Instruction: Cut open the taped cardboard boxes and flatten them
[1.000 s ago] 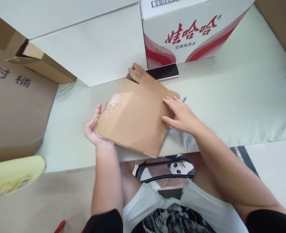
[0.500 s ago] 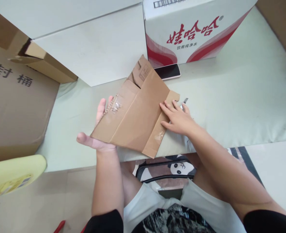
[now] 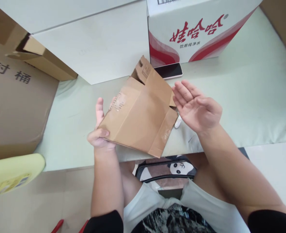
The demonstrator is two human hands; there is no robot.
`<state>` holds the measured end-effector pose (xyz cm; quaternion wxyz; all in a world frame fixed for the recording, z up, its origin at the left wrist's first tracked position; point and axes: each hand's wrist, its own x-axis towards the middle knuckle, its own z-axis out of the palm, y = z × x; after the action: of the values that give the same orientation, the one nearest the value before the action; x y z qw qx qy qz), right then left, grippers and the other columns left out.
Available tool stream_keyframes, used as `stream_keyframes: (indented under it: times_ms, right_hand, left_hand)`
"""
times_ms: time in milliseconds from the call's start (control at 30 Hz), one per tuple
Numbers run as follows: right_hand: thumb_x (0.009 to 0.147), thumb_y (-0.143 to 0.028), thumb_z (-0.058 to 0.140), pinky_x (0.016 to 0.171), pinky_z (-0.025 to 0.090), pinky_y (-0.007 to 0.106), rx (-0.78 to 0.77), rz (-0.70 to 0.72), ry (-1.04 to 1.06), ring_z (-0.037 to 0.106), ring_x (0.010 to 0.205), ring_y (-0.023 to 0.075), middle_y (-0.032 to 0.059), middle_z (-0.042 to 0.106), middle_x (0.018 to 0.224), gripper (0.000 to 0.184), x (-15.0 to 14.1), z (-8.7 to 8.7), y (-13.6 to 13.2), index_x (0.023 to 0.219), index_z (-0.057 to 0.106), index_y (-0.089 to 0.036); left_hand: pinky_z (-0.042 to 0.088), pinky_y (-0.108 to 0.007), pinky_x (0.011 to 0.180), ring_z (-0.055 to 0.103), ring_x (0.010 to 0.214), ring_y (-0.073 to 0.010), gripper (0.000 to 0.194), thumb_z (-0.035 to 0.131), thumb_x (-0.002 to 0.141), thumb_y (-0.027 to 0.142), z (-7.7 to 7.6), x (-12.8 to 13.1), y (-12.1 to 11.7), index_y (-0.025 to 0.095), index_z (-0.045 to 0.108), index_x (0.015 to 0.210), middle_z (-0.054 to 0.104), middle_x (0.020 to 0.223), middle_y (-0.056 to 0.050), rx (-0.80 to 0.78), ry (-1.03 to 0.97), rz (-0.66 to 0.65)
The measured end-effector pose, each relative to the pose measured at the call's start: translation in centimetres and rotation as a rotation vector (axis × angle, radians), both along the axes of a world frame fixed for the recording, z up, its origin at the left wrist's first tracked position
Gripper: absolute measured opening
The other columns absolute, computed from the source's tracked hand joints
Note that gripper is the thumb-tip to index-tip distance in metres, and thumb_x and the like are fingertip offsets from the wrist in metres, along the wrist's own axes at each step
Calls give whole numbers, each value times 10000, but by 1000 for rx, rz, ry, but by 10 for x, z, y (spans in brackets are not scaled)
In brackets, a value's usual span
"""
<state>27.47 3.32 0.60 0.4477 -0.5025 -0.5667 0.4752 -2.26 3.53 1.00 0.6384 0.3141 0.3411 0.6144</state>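
Note:
A brown cardboard box (image 3: 143,113), folded nearly flat, is tilted above the pale green surface. My left hand (image 3: 100,134) grips its lower left corner, thumb on top and the other fingers partly hidden behind it. Torn tape clings to the left edge and to the right flap. My right hand (image 3: 198,110) is raised palm up beside the right edge, fingers stretched out and holding nothing; its fingertips are close to the cardboard, and I cannot tell if they touch. Under that hand lies a utility knife (image 3: 178,121), only its white handle showing.
Behind the cardboard, a phone (image 3: 169,71) lies against a white and red carton (image 3: 196,38). A plain white box (image 3: 91,51) stands left of it. A large brown carton (image 3: 14,106) and a yellow-green object (image 3: 14,171) are at the far left.
My right hand has lifted off the right flap and turned palm up. My left thumb has closed onto the cardboard, which has shifted slightly right. The flap's gap has opened.

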Motion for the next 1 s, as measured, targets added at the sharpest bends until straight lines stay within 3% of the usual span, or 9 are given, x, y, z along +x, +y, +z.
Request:
stream_keyframes:
  times_ms: [200, 333, 600, 833, 1000]
  right_hand:
    - [971, -352, 123, 1199, 447, 553, 78, 34, -52, 380, 1582, 202, 31, 410, 1699, 701, 1, -5, -2, 1659, 232, -277]
    - [983, -414, 137, 1190, 460, 555, 50, 33, -73, 370, 1588, 216, 36, 402, 1703, 696, 3, -6, -1, 1659, 229, -276]
    - [930, -400, 481, 1221, 437, 590, 37, -27, 254, 531, 1484, 258, 66, 594, 1560, 568, 2, -15, 0, 1490, 464, -304]
    - [856, -671, 671, 1219, 444, 610, 33, -42, 313, 607, 1405, 305, 88, 677, 1455, 681, -4, -14, -2, 1422, 548, -314]
    - [798, -617, 781, 1218, 444, 616, 6, -61, 410, 665, 1332, 309, 84, 741, 1350, 632, -8, -10, -5, 1322, 618, -303]
  left_hand:
    - [487, -508, 1089, 683, 1056, -306, 939, 567, 373, 152, -1, 1, 2, 293, 603, 1301, 759, 1132, -56, -8, 47, 47]
    - [465, -498, 1083, 669, 1039, -310, 925, 576, 382, 162, -3, 2, 3, 273, 606, 1300, 738, 1013, -51, -17, 36, 63]
    - [478, -495, 1063, 657, 1043, -308, 873, 575, 386, 166, -3, 8, 4, 275, 651, 1249, 744, 1028, -52, -27, 21, 86]
    - [452, -523, 1103, 661, 1094, -332, 883, 575, 384, 177, -3, 6, 5, 278, 642, 1258, 722, 953, -41, -31, 40, 100]
    - [498, -489, 1045, 678, 989, -294, 875, 570, 378, 168, -2, 7, 4, 273, 662, 1242, 736, 944, -35, -29, 35, 101]
